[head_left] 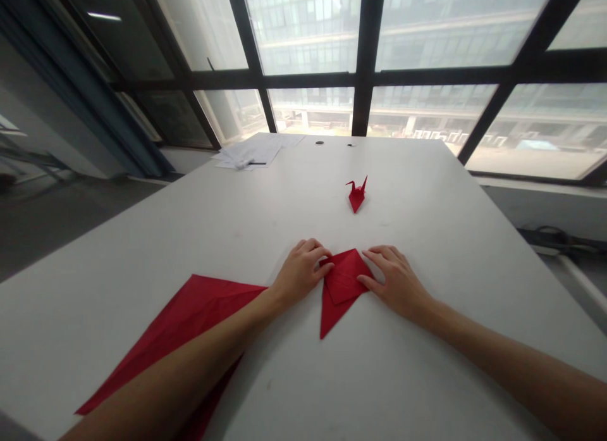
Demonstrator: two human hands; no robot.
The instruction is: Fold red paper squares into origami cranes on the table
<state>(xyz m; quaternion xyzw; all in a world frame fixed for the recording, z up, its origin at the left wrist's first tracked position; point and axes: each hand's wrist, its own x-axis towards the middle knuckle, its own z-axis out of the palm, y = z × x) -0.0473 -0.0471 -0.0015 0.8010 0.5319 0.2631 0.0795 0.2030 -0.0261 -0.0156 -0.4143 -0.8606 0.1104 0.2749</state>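
Folded paper: on table, between hands; probably light, easily creased
Left hand: loosely curled at left edge, grip unclear
Right hand: half open, thumb on right edge
Hold: edges, likely

The folded piece is thin paper, matt, with fine crease lines over its otherwise smooth face, and the crane looks to be paper too, crisp-edged, while the sheet has the same dull paper finish, lightly rumpled along its creases. Under them the table is a smooth, hard top with a faint sheen and a few small scuffs, bearing plain white papers. Beyond, the panes are clear glass, the frames look like dark metal, and the curtain is cloth, matt and softly pleated.
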